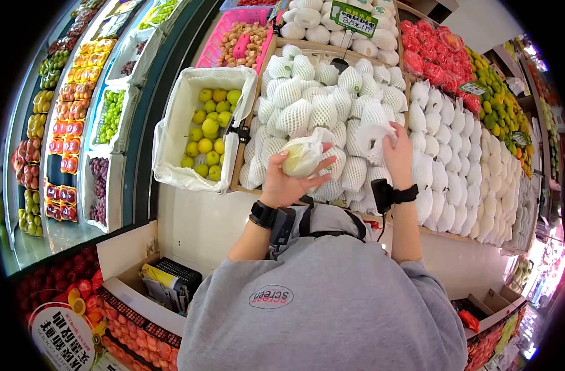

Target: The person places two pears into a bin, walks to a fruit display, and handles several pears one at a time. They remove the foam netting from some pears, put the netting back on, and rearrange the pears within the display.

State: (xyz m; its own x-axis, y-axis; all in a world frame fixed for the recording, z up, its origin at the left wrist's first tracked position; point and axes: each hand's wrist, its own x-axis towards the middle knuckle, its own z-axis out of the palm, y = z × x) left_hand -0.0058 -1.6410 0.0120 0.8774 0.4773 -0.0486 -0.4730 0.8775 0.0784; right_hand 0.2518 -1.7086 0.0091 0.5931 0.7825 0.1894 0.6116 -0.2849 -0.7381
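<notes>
In my left hand (281, 185) is a pale yellow-green fruit (302, 162) in thin, clear plastic wrap; my fingers curve around its underside. My right hand (400, 159) pinches a white foam net sleeve (374, 135), whose round open end faces me. Both hands are over a wooden-edged crate of fruits in white foam nets (295, 117), stacked in layers. Left of that crate, a white plastic-lined box (171, 136) holds loose yellow-green round fruits (209, 127). Each wrist carries a black strapped device.
A pink basket of small brown fruits (248, 38) stands behind the lined box. Green price sign (354, 18) rises above the netted fruits. More netted fruits (446, 148) fill the right side, below red-wrapped fruits (434, 52). Grapes (111, 116) and packed fruits line the left shelves.
</notes>
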